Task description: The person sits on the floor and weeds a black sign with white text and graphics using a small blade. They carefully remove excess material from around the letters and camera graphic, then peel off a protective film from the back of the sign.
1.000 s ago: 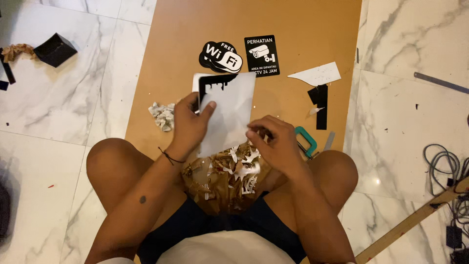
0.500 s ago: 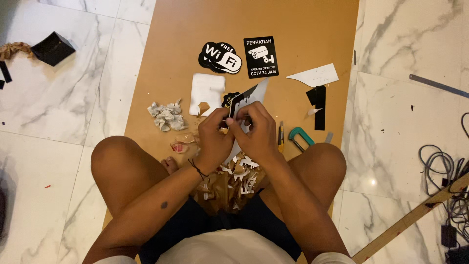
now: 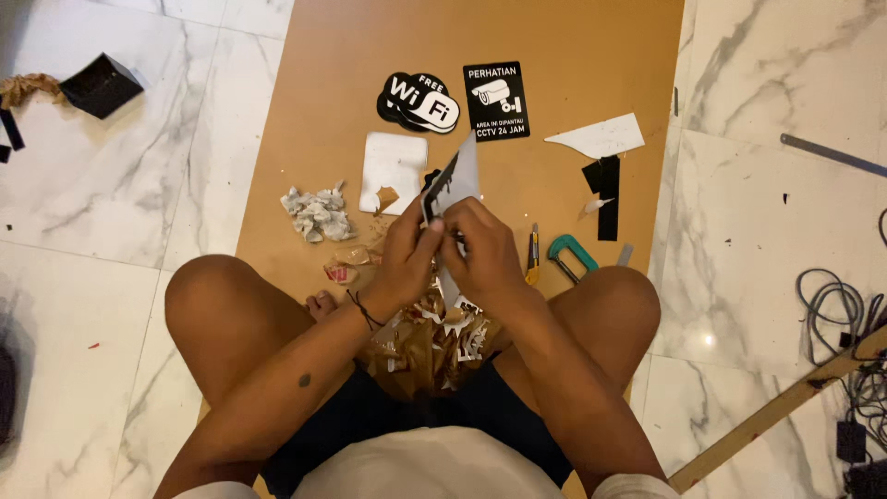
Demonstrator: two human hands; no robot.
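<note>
Head view: seated person is working a thin sheet over the lap, above a brown board.

Crumpled paper wad [image 3: 317, 213] is lying at left. Left hand [image 3: 407, 263] and right hand [image 3: 482, 254] are both pinching the black-and-white sheet [image 3: 453, 185], which is standing up between them. It is likely light, flexible and tear-prone, best gripped along its edges. A yellow knife [image 3: 533, 255] is lying at right.
</note>
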